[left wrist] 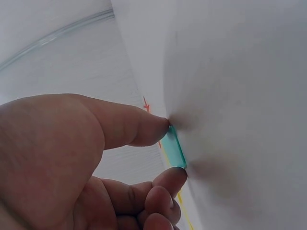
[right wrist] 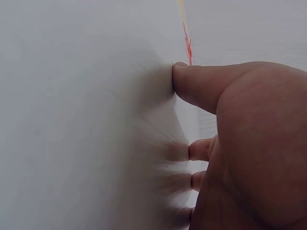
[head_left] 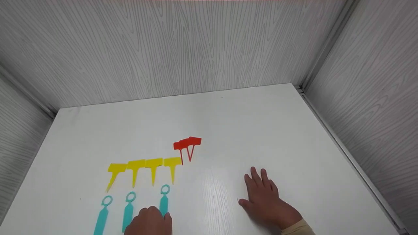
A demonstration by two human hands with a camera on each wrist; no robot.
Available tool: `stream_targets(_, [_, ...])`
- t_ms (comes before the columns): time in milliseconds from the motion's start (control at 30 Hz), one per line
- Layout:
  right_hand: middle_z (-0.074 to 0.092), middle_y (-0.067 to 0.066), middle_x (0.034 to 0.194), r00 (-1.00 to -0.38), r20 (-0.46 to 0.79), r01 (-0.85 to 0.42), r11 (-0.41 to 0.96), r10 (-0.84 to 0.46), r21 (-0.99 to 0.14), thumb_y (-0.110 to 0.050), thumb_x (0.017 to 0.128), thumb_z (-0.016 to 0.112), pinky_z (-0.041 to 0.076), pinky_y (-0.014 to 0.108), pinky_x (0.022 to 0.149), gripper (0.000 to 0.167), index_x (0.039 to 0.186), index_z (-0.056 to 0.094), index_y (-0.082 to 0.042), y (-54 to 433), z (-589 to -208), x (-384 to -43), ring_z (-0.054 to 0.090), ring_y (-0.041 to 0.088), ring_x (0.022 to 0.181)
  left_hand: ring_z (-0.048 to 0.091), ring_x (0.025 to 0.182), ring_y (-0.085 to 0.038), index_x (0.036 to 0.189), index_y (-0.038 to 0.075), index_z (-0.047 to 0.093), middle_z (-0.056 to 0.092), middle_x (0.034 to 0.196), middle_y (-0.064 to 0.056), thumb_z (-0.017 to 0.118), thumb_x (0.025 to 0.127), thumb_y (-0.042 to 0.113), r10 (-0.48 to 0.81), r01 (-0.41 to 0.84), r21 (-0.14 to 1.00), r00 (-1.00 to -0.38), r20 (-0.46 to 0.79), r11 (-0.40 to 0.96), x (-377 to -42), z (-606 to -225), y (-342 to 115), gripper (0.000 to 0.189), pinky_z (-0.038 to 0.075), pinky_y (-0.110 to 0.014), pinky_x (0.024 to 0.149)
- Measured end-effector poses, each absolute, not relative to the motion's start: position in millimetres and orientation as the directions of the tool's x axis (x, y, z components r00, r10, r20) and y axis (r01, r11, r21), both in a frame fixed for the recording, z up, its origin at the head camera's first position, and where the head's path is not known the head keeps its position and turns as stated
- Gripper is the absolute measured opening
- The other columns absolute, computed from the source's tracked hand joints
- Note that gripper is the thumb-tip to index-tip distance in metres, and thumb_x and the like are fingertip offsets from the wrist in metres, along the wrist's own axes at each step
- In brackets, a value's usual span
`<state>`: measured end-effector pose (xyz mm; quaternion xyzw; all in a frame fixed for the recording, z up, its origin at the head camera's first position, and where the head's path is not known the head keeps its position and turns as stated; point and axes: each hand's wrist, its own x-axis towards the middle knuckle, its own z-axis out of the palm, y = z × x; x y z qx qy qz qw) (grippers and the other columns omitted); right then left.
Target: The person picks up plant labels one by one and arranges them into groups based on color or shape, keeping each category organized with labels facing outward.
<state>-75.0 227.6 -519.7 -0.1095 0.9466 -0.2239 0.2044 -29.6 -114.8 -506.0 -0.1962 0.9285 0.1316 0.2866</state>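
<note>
My left hand [head_left: 150,223] pinches a teal tag [head_left: 164,203] on the white tabletop [head_left: 248,130]. My right hand [head_left: 263,202] rests there, spread, grained grey walls [head_left: 163,49] beyond and beside it.

I am getting an even, moderately bright head view, with pale glare streaking the smooth white worktop [head_left: 212,186]. Both wrist views are coming through dimmer and greyer, soft dark shadows fanning from the bare left hand [left wrist: 81,143] and bare right hand [right wrist: 254,129]. A long grey edge strip [left wrist: 46,40] is bowing in the left view's corner; flat red T-shaped markers [right wrist: 188,45] are blurring in the right.
</note>
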Motion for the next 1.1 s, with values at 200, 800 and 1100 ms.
stream_targets(200, [0.004,0.023,0.184,-0.893,-0.344,-0.109,0.882,-0.290,-0.459,-0.044,0.108,0.069,0.007,0.077,0.128,0.089,0.172,0.029,0.002,230,-520,-76,-0.011,0.050,0.168,0.063,0.074,-0.028,0.101,-0.006,0.068,0.061,0.083,-0.012,0.069,0.107,0.043,-0.285,-0.429,0.142,-0.778,-0.560,0.892,-34,-492,-115,0.050,0.061,-0.048,0.081])
stream_targets(800, [-0.001,0.018,0.185,-0.889,-0.363,-0.097,0.890,-0.279,-0.446,-0.048,0.109,0.067,0.004,0.076,0.128,0.090,0.175,0.026,-0.003,231,-524,-79,-0.015,0.046,0.168,0.061,0.074,-0.029,0.121,-0.011,0.069,0.063,0.093,-0.017,0.083,0.099,0.031,-0.203,-0.246,0.253,-0.962,-0.184,0.936,-114,-452,-99,0.050,0.066,-0.052,0.079])
stream_targets(1100, [0.002,0.019,0.185,-0.892,-0.352,-0.105,0.886,-0.285,-0.452,-0.048,0.108,0.069,0.006,0.078,0.128,0.090,0.174,0.028,-0.002,229,-527,-78,-0.012,0.048,0.169,0.064,0.084,-0.033,0.125,-0.009,0.063,0.060,0.105,-0.022,0.081,0.099,0.036,-0.160,-0.196,0.311,-0.978,-0.136,0.930,-174,-478,-103,0.054,0.066,-0.052,0.082])
